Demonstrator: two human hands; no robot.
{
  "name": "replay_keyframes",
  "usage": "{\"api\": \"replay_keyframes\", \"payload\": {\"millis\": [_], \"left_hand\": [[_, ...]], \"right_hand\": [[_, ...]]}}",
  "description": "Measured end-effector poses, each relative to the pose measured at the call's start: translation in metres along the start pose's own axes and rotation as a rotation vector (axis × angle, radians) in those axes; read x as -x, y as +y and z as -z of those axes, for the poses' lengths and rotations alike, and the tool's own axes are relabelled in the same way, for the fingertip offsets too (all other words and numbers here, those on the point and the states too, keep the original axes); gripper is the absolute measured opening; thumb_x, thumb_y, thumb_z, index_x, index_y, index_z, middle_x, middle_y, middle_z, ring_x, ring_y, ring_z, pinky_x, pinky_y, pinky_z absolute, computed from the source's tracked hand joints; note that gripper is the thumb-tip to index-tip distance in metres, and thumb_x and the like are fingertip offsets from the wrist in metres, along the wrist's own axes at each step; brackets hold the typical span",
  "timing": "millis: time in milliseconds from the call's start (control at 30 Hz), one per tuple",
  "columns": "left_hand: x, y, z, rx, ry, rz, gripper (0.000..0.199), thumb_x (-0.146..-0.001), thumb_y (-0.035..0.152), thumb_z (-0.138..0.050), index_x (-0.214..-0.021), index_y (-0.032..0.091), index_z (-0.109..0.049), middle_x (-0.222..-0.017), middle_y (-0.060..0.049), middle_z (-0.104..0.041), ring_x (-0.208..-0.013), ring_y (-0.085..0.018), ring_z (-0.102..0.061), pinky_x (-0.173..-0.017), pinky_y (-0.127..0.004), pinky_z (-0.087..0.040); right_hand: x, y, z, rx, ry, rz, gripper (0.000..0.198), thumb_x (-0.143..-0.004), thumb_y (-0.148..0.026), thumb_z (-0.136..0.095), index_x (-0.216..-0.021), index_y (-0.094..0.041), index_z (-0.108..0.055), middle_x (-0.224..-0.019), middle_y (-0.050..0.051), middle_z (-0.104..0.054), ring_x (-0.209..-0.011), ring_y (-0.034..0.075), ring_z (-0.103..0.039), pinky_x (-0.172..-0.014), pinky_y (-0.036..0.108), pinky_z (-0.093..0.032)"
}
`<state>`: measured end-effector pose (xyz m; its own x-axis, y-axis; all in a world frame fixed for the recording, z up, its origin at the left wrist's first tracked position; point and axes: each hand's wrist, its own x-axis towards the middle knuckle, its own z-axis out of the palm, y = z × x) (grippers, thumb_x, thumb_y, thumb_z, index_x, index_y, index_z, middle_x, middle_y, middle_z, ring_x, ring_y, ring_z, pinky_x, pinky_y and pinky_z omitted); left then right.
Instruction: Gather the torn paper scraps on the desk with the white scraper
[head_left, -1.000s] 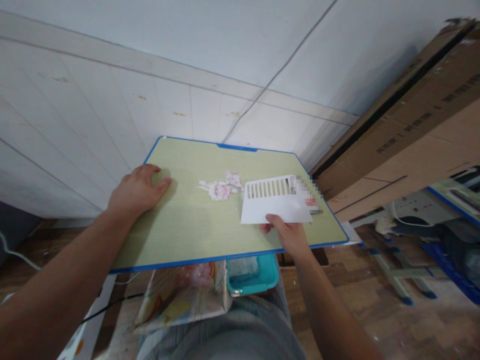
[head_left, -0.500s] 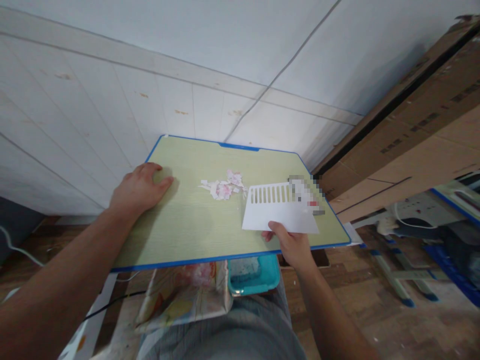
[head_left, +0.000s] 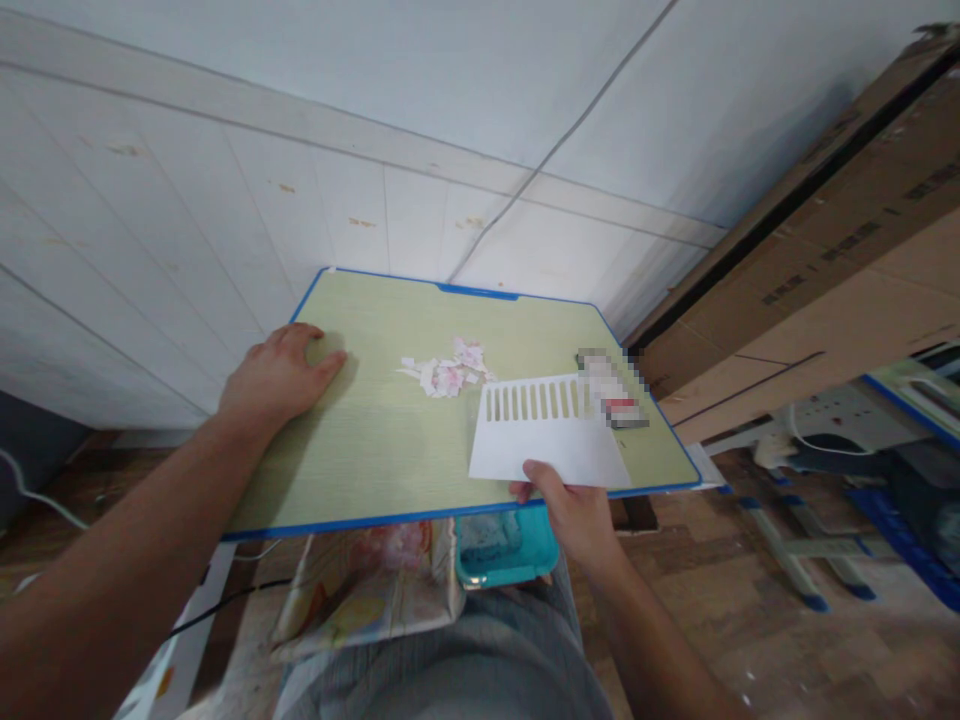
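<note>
Right hand (head_left: pixel 574 510) pinches the near edge of a white slotted card (head_left: pixel 551 432) — thumb on top, fingers under, closed on it at the desk's 5 o'clock edge. The card lies flat or nearly flat on the green desk (head_left: pixel 390 440), slot row pointing to 12 o'clock. Left hand (head_left: pixel 279 380) lies palm-down at the desk's 9 o'clock edge, fingers spread loosely, gripping nothing, probably steadying the top. Paper scraps (head_left: pixel 446 372) sit in a small pink-white pile near the desk middle, just off the card's 11 o'clock corner, not touching it as far as I can tell. A blurred small item (head_left: pixel 611 390) lies at the card's 2 o'clock corner. A teal tray (head_left: pixel 506 550) sits under the desk's 6 o'clock edge, next to a patterned bag (head_left: pixel 367 590); cardboard boxes (head_left: pixel 825 260) stand at 3 o'clock.

Step in hand, as I judge it: card is being used as a scraper on the scraps — this looks like the set-up between strokes. Next move likely calls for placing the card's far edge behind the pile and keeping it flush with the surface so bits don't slip under.

Versus a second ago: card and right hand have shifted toward 6–7 o'clock, hand now past the desk edge; left hand and scraps unchanged
</note>
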<state>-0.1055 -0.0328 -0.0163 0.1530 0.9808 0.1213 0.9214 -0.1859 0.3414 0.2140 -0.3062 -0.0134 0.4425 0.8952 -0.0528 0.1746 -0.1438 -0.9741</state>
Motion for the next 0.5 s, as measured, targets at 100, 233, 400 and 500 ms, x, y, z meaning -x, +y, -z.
{"api": "replay_keyframes", "payload": {"millis": [100,233,400,500], "left_hand": [[0.001,0.0,0.0,-0.004,0.001,0.002,0.084,-0.108,0.066,-0.044,-0.167,0.009,-0.062,-0.181,-0.026,-0.061,-0.169,-0.045,-0.057,-0.146,-0.059,-0.042],[0.002,0.003,0.002,-0.003,0.001,0.022,0.085,-0.107,0.066,-0.045,-0.168,0.009,-0.062,-0.18,-0.026,-0.061,-0.167,-0.047,-0.059,-0.145,-0.062,-0.044],[0.002,0.004,0.003,0.0,0.004,0.023,0.083,-0.107,0.064,-0.047,-0.166,0.009,-0.064,-0.18,-0.026,-0.062,-0.166,-0.048,-0.06,-0.144,-0.063,-0.045],[0.003,0.004,0.003,0.0,-0.002,0.023,0.082,-0.107,0.064,-0.047,-0.166,0.01,-0.063,-0.18,-0.024,-0.063,-0.165,-0.047,-0.061,-0.144,-0.062,-0.046]], "right_hand": [[0.006,0.002,-0.005,-0.008,-0.021,0.005,0.035,-0.092,-0.054,-0.077,-0.065,-0.032,-0.073,-0.067,0.005,-0.082,-0.07,0.03,-0.083,-0.079,0.04,-0.072],[0.007,0.008,-0.003,-0.028,0.012,-0.014,0.035,-0.092,-0.053,-0.078,-0.065,-0.031,-0.073,-0.065,0.005,-0.081,-0.067,0.03,-0.081,-0.077,0.04,-0.071],[0.016,0.008,-0.002,-0.015,0.051,0.0,0.033,-0.093,-0.047,-0.079,-0.065,-0.03,-0.075,-0.066,0.006,-0.082,-0.068,0.03,-0.082,-0.08,0.039,-0.072],[0.026,0.001,-0.008,-0.022,0.093,-0.013,0.033,-0.094,-0.044,-0.078,-0.064,-0.03,-0.074,-0.067,0.005,-0.082,-0.07,0.03,-0.083,-0.082,0.041,-0.072]]}}
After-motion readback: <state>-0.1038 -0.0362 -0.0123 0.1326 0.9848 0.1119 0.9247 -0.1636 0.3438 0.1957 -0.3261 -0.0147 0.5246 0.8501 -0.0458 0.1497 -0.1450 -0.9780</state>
